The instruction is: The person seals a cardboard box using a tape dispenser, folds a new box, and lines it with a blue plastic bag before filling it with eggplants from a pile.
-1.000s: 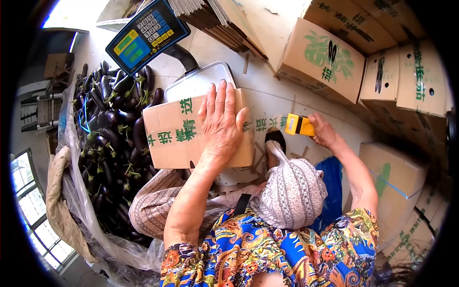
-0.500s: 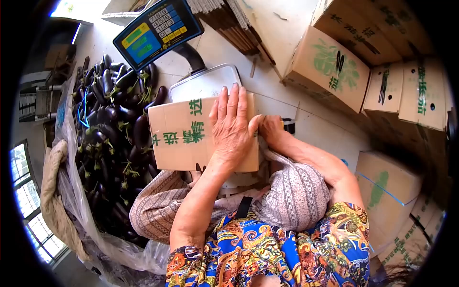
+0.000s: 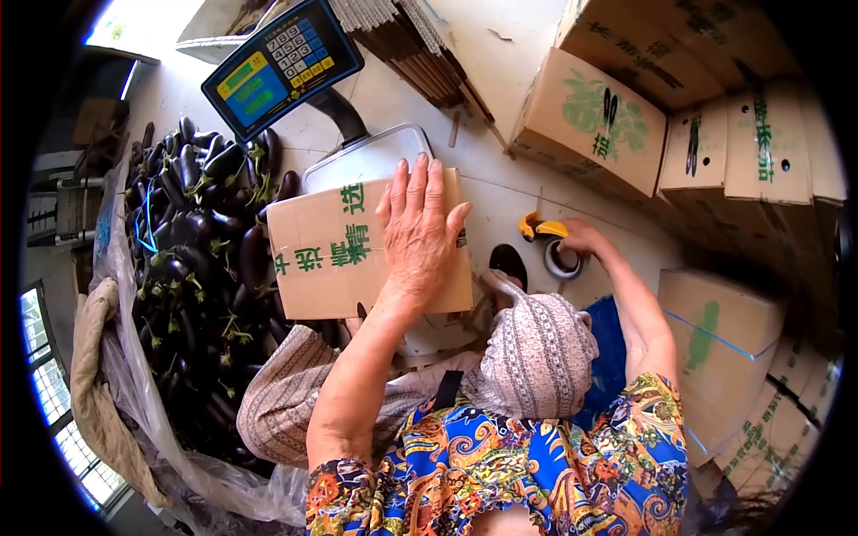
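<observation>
My left hand (image 3: 417, 228) lies flat on top of a closed cardboard box (image 3: 317, 281) printed with green characters, its fingers stretched out. The box sits over the near part of a weighing scale's metal platform (image 3: 371, 154), partly covering it. Off to the right of the box, my right hand (image 3: 585, 239) is closed on a yellow-handled tape dispenser (image 3: 543, 227) carrying a roll of tape. The exact grip of the fingers is partly hidden.
Eggplants (image 3: 201, 259) fill a plastic-lined heap at left. The scale's display (image 3: 281, 67) stands beyond the box. Flat cardboard (image 3: 420, 58) is stacked at the back. Printed boxes (image 3: 594, 121) pile up at right, with a strapped box (image 3: 715, 348) nearer.
My right hand has moved right, away from the box's edge, and the tape dispenser is now in plain view. My left hand stays flat on the box. The whole view has shifted slightly.
</observation>
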`<state>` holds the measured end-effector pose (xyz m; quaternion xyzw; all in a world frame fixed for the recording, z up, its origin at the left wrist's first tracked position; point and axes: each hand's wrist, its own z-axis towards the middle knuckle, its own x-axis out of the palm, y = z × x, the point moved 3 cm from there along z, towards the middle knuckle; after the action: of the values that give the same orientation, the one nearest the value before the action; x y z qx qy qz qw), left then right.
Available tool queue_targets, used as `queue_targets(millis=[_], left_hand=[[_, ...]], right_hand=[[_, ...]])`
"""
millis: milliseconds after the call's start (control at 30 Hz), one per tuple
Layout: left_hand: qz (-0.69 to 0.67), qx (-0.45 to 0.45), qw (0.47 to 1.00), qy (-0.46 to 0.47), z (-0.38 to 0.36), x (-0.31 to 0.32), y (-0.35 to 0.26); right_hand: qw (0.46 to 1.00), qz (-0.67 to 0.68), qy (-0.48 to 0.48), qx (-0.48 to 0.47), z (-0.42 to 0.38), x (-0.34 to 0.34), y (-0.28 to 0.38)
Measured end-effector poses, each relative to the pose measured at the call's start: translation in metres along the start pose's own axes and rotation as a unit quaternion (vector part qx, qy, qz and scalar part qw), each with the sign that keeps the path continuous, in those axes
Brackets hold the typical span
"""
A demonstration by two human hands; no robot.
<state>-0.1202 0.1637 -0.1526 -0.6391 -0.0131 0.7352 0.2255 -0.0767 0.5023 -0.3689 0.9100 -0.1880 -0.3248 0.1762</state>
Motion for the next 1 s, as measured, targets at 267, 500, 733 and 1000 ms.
queue_targets(millis=[267, 500, 733, 1000], left_hand=[[-0.041, 0.0, 0.999, 0.022, 0.002, -0.004, 0.003], [-0.122, -0.084, 0.987, -0.058, 0.019, -0.086, 0.108], [-0.306, -0.353, 0.882, 0.062, -0.034, -0.075, 0.191], [-0.606, -0.322, 0.727, -0.003, -0.063, -0.068, 0.194]], right_hand=[[0.955, -0.047, -0.292, 0.025, -0.02, 0.021, 0.021], [0.837, 0.467, -0.189, -0.212, -0.055, -0.028, 0.23], [0.814, 0.446, -0.243, -0.281, -0.031, -0.022, 0.288], [0.713, 0.668, -0.02, -0.212, 0.026, -0.009, 0.266]])
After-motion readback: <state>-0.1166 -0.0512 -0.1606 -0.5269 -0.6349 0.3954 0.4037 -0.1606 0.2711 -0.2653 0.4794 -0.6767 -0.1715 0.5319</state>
